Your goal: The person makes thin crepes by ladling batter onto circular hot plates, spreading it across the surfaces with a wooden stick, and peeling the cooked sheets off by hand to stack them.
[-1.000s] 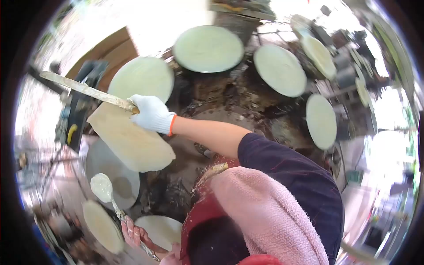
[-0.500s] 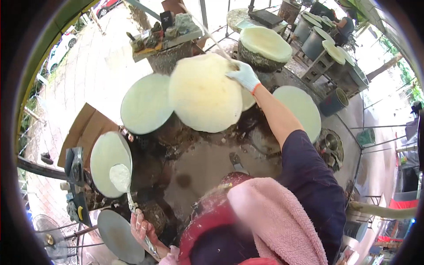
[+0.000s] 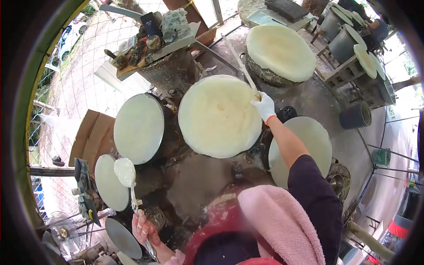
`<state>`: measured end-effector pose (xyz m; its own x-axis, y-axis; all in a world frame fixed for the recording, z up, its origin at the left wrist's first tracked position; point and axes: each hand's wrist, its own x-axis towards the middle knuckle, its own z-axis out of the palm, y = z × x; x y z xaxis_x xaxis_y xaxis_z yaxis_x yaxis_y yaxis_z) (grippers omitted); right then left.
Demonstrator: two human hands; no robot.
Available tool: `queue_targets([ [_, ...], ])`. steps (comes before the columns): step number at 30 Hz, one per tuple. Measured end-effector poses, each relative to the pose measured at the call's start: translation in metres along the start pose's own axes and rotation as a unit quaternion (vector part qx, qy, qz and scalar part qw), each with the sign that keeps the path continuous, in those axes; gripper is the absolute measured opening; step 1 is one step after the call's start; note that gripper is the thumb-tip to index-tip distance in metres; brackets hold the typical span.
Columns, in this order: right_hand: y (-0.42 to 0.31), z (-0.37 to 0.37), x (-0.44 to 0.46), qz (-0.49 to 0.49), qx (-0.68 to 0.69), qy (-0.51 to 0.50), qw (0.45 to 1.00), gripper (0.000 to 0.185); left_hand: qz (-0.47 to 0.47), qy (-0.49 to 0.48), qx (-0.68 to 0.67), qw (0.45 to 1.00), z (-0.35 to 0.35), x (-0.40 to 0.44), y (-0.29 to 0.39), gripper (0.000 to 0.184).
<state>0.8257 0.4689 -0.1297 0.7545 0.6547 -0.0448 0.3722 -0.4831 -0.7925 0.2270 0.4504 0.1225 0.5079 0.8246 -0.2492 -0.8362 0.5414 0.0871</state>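
Note:
My left hand (image 3: 146,230), bare and smeared with batter, is closed around the handle of a ladle (image 3: 125,172). Its bowl is coated in pale batter and held over the left edge of a batter-covered round griddle (image 3: 108,183). My right hand (image 3: 264,107), in a white glove with an orange cuff, grips a long thin stick (image 3: 240,62) pointing up and away. That hand is at the right edge of a large round pale sheet (image 3: 220,117), thin and slightly browned in the middle. Whether the fingers also pinch the sheet, I cannot tell; what lies under it is hidden.
More coated griddles stand left (image 3: 139,128) and right (image 3: 304,148); a bare grey griddle (image 3: 123,238) is at lower left. Behind is a stack of round sheets (image 3: 280,53). A cluttered stand (image 3: 172,66), a dark bucket (image 3: 355,115) and a pink towel (image 3: 282,216) also show. Another person is far right.
The sheet at my right hand has shifted right relative to the left griddle, which it overlapped before. The camera view has tilted. My left hand still holds the ladle near the same griddle.

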Motion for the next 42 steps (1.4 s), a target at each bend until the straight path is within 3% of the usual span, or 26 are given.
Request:
queue_targets([
  [3, -0.053, -0.025, 0.001, 0.062, -0.169, 0.011, 0.984, 0.068, 0.002, 0.03, -0.009, 0.999, 0.017, 0.017, -0.018, 0.042],
  [7, -0.044, -0.017, 0.044, -0.036, -0.201, -0.035, 0.978, 0.061, -0.019, 0.007, -0.028, 0.999, 0.022, 0.036, -0.031, 0.042],
  [11, -0.054, 0.025, 0.108, -0.341, -0.258, 0.035, 0.903, 0.051, -0.009, 0.02, -0.028, 0.999, 0.027, 0.043, -0.039, 0.038],
  [17, -0.087, 0.034, 0.127, -0.25, -0.257, -0.211, 0.91, 0.037, -0.005, 0.065, -0.029, 0.997, 0.021, 0.041, -0.023, 0.033],
  [19, -0.089, 0.037, 0.125, -0.232, -0.275, -0.193, 0.913, 0.026, -0.071, 0.052, -0.002, 0.996, 0.014, 0.043, -0.003, 0.044],
  [21, -0.109, 0.032, 0.102, -0.214, -0.273, -0.135, 0.928, 0.02, -0.014, 0.161, 0.126, 0.979, -0.001, 0.042, 0.022, 0.042],
  [22, -0.122, 0.029, 0.091, -0.222, -0.295, -0.12, 0.922, 0.019, -0.083, 0.065, 0.162, 0.981, -0.034, 0.044, 0.054, 0.027],
  [24, -0.15, 0.018, 0.056, -0.237, -0.305, -0.094, 0.918, 0.019, 0.004, 0.081, 0.458, 0.885, -0.056, 0.039, 0.081, 0.028],
  [26, -0.185, 0.002, 0.015, -0.249, -0.289, -0.078, 0.921, 0.02, 0.036, 0.048, 0.584, 0.81, -0.079, 0.043, 0.109, 0.038],
  [28, -0.221, -0.024, -0.022, -0.246, -0.281, -0.074, 0.925, 0.023, -0.013, -0.021, 0.576, 0.817, -0.104, 0.063, 0.144, 0.041],
  [30, -0.268, -0.066, -0.051, -0.219, -0.267, -0.092, 0.934, 0.026, -0.152, 0.008, 0.348, 0.925, -0.139, 0.096, 0.19, 0.03],
  [31, -0.283, -0.082, -0.059, -0.206, -0.255, -0.106, 0.939, 0.028, -0.214, 0.046, 0.235, 0.947, -0.142, 0.111, 0.204, 0.029],
  [32, -0.279, -0.089, -0.05, -0.249, -0.255, -0.08, 0.931, 0.035, -0.217, 0.037, 0.234, 0.947, -0.149, 0.118, 0.213, 0.03],
  [34, -0.29, -0.123, -0.033, -0.203, -0.259, -0.111, 0.938, 0.04, -0.213, 0.026, 0.229, 0.949, -0.122, 0.123, 0.194, 0.032],
  [35, -0.279, -0.136, -0.008, -0.182, -0.33, -0.094, 0.921, 0.047, -0.207, 0.024, 0.223, 0.952, -0.108, 0.123, 0.179, 0.033],
  [36, -0.278, -0.153, -0.012, -0.313, -0.328, 0.054, 0.89, 0.046, -0.197, 0.027, 0.218, 0.956, -0.094, 0.119, 0.163, 0.035],
  [37, -0.294, -0.197, 0.021, -0.238, -0.291, -0.093, 0.922, 0.045, -0.166, 0.054, 0.216, 0.961, -0.083, 0.086, 0.16, 0.037],
  [38, -0.314, -0.218, 0.017, -0.278, -0.35, -0.011, 0.895, 0.044, -0.161, 0.044, 0.19, 0.967, -0.072, 0.08, 0.149, 0.036],
  [40, -0.336, -0.258, 0.041, -0.234, -0.419, 0.114, 0.87, 0.041, -0.101, 0.061, 0.188, 0.975, -0.058, 0.066, 0.123, 0.035],
  [42, -0.37, -0.291, 0.045, -0.243, -0.448, 0.149, 0.847, 0.031, -0.029, 0.107, 0.201, 0.973, -0.038, 0.048, 0.09, 0.029],
])
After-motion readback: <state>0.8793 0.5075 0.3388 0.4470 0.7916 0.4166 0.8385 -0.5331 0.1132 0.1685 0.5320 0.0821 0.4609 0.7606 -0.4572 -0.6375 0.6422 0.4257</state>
